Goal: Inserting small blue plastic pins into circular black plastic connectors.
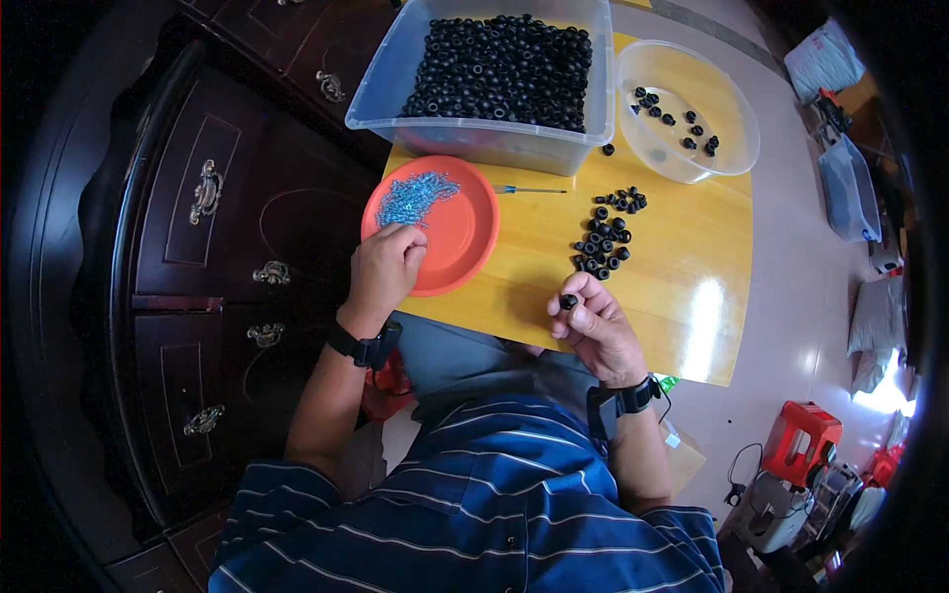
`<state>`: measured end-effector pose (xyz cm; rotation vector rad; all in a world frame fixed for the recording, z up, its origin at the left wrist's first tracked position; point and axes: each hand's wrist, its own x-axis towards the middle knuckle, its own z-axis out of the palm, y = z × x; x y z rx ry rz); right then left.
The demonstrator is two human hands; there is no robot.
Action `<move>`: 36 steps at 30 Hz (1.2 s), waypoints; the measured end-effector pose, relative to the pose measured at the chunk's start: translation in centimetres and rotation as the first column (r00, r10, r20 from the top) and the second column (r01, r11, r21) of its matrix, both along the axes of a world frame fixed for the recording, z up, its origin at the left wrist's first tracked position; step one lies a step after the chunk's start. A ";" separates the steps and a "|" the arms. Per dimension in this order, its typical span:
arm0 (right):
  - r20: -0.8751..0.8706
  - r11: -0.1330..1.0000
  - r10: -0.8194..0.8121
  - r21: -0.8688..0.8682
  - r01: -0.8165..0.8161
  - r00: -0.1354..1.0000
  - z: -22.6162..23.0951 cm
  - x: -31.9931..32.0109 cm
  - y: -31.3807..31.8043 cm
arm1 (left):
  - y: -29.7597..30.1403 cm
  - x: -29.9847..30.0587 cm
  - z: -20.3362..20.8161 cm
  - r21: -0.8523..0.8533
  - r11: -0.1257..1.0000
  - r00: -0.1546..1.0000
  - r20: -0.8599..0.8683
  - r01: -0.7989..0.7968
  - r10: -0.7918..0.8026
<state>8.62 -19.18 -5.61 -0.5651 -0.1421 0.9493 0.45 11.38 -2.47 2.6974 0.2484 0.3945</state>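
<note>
My left hand (388, 265) reaches over the left side of a round orange plate (465, 252), its fingers pinched together at the lower edge of a heap of small shiny bluish screws (415, 198). Whatever those fingertips hold is hidden. Between the thumb and fingers of my right hand (601, 331) is a small black round plastic knob (568, 301) with a hole, held above the table's near edge. Just beyond that hand lies a loose group of similar black plastic parts (601, 245), with smaller black pieces (625, 201) at its far end.
A clear bin (583, 153) full of black parts stands at the table's (682, 277) far side. Right of it, a round clear tub (746, 148) holds several black pieces. A screwdriver (532, 190) lies beside the plate. Dark drawers (198, 395) line the left.
</note>
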 end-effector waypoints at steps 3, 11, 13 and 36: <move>-0.008 0.999 0.014 -0.029 -0.014 1.000 0.3 -0.2 0.6 | 0.9 -0.1 -0.8 -0.056 0.998 1.000 0.010 0.019 -0.018; -0.072 1.000 -0.014 -0.005 0.013 0.997 0.0 -0.2 -0.1 | -1.0 -0.1 1.9 -0.150 0.988 0.994 0.098 -0.042 0.057; -0.083 1.000 -0.020 0.000 0.020 0.996 0.0 -0.2 0.1 | -1.7 -0.4 2.5 -0.380 0.924 0.993 0.093 -0.035 0.075; 0.019 0.999 -0.002 -0.042 0.003 1.000 -0.6 -1.3 -0.5 | -12.8 1.1 4.6 -0.611 0.721 0.939 0.118 0.326 -0.324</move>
